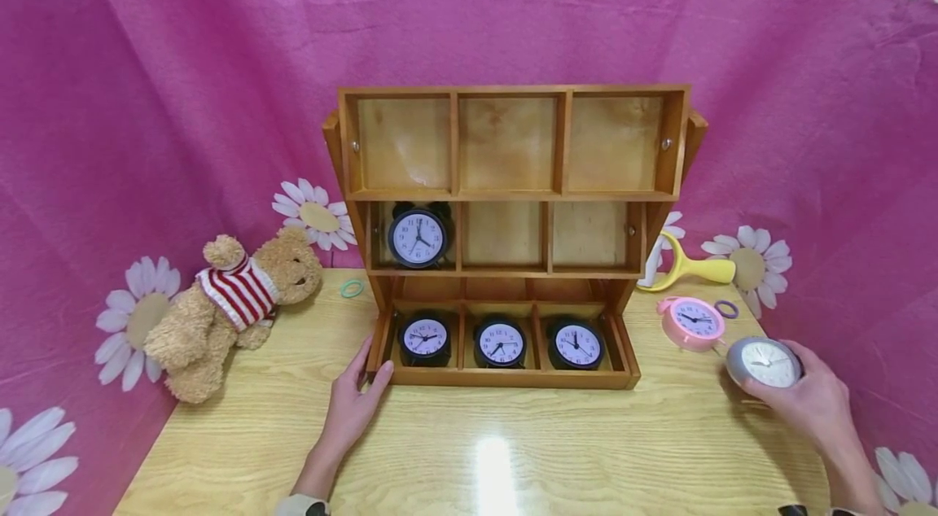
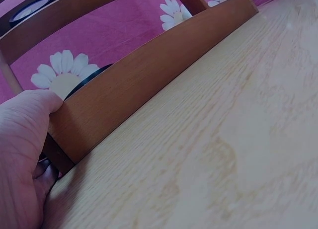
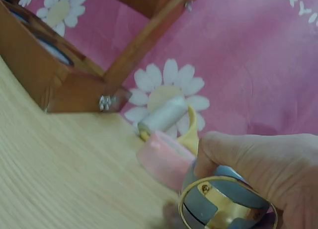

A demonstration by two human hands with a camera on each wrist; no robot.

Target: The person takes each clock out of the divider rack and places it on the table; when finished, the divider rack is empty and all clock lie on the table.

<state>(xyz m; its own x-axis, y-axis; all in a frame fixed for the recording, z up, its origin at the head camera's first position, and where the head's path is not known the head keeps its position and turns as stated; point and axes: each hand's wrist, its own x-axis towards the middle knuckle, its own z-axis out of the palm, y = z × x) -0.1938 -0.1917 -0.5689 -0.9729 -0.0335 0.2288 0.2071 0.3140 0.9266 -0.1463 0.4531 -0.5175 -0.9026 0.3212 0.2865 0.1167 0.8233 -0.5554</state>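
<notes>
My left hand (image 1: 357, 400) grips the front left corner of a three-tier wooden shelf (image 1: 513, 378). In the left wrist view its thumb lies over the corner of the front board (image 2: 119, 95), with the other fingers bent around the side. At the table's right, my right hand (image 1: 817, 395) holds a silver-grey alarm clock (image 1: 769, 363), dial up. The right wrist view shows that clock's gold-coloured ring and grey body (image 3: 201, 206) below the thumb. A pink alarm clock (image 1: 693, 321) lies just beyond it. Black alarm clocks fill the bottom row (image 1: 501, 343), and another (image 1: 418, 238) sits in the middle row's left compartment.
A teddy bear (image 1: 238, 288) in a striped shirt lies at the left, with a green ring (image 1: 352, 288) nearby. Behind the pink clock are a yellow-handled lint roller (image 1: 696, 268) and a purple ring (image 1: 726, 308). Pink cloth (image 1: 513, 19) hangs behind the table.
</notes>
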